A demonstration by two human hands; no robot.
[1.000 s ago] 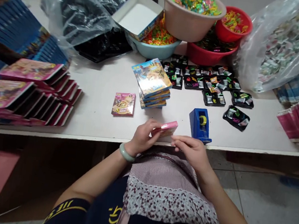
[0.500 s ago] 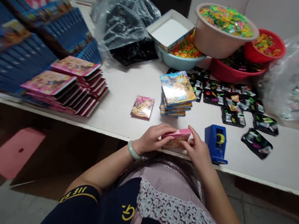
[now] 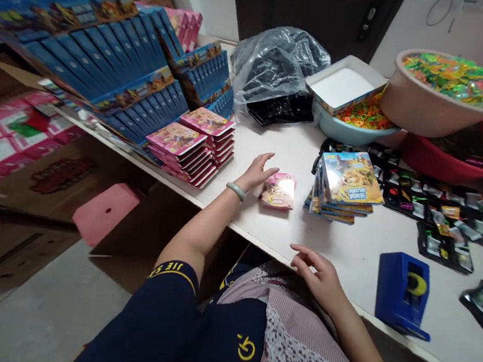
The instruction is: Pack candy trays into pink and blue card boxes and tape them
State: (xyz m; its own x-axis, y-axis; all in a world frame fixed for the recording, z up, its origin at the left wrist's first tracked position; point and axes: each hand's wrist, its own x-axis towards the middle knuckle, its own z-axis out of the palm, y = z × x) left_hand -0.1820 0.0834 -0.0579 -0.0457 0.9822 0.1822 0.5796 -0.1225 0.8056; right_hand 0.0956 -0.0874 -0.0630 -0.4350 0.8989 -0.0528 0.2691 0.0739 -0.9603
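Small pink boxes [image 3: 278,191] lie near the front of the white table [image 3: 279,232], seemingly one on another. Just to their left, my left hand [image 3: 258,173] has its fingers apart and holds nothing; a pale green bangle circles that wrist. My right hand [image 3: 314,270] hovers at the table's front edge, fingers loosely spread, with nothing in it. To the right of the pink boxes stands an uneven pile of blue and yellow boxes [image 3: 350,179]. Pink boxes in stepped stacks [image 3: 180,139] are at the left.
Display cartons of blue boxes [image 3: 126,46] rise at the left. A blue tape dispenser [image 3: 401,292] stands at the right front edge. Black trays of small packets [image 3: 443,245] lie behind it. Basins [image 3: 441,111] and a clear plastic bag [image 3: 276,63] are at the back.
Both hands have let go of the pink box they held, which now appears to be on the one on the table. My hands are apart, and the view has swung left.
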